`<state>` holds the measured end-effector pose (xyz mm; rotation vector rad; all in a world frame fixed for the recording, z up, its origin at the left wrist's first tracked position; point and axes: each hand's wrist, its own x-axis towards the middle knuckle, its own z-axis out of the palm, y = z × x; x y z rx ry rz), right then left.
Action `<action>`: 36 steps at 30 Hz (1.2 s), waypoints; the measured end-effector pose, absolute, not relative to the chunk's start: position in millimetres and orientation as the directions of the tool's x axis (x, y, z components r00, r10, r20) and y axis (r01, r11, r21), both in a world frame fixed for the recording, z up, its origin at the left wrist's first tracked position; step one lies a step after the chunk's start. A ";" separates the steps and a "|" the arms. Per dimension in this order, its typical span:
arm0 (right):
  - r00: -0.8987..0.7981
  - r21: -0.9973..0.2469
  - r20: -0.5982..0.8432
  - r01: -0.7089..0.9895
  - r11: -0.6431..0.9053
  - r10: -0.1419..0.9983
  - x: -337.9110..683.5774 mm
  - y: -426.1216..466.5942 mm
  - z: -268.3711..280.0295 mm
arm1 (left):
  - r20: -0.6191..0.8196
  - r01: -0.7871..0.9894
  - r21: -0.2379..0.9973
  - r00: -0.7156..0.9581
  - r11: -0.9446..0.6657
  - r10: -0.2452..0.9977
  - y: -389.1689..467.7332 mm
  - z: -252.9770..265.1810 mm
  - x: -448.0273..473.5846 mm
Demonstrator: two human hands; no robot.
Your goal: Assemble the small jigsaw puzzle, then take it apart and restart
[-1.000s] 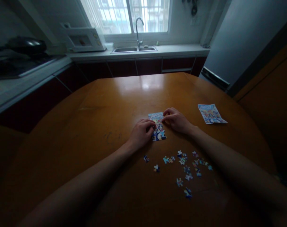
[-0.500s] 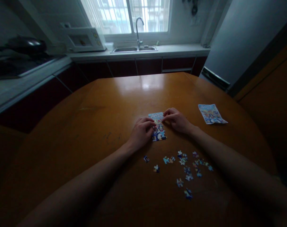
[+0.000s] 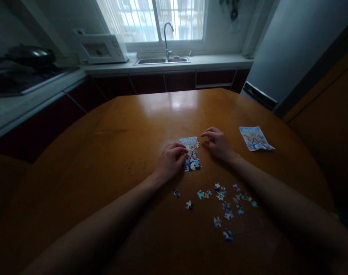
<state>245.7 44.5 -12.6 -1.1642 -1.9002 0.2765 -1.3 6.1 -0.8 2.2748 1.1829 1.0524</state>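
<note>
Loose pieces (image 3: pixel 226 206) lie nearer than the joined puzzle (image 3: pixel 192 153); a stray brush could scatter them. Left hand (image 3: pixel 172 157), digits parted, rests over puzzle's left edge; sideways pressure might split seams. Right hand (image 3: pixel 217 144) just off its right edge, fingers loosely apart, nothing visibly held. Textures: knobbed pieces, glossy wooden table (image 3: pixel 128 128), creased paper (image 3: pixel 254 138) right of puzzle.

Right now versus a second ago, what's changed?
The bare right hand drew slightly right, off the edge of the colourful, flat, part-built jigsaw. Unchanged: bare left hand on its left side, loose multicoloured jigsaw pieces, creased blue printed sheet.
</note>
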 end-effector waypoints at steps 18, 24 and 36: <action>-0.161 -0.606 0.548 0.600 0.522 0.821 245.2 46.1 -14.3 | 0.447 0.535 0.611 0.376 -0.584 0.812 6.0 -0.1 -0.6; -0.173 -0.605 0.549 0.593 0.531 0.818 244.6 45.4 -12.3 | 0.451 0.522 0.621 0.373 -0.585 0.811 5.5 1.3 0.1; -0.259 -0.563 0.516 0.615 0.551 0.816 242.0 21.9 26.9 | 0.445 0.534 0.611 0.379 -0.585 0.811 5.5 -1.0 -0.5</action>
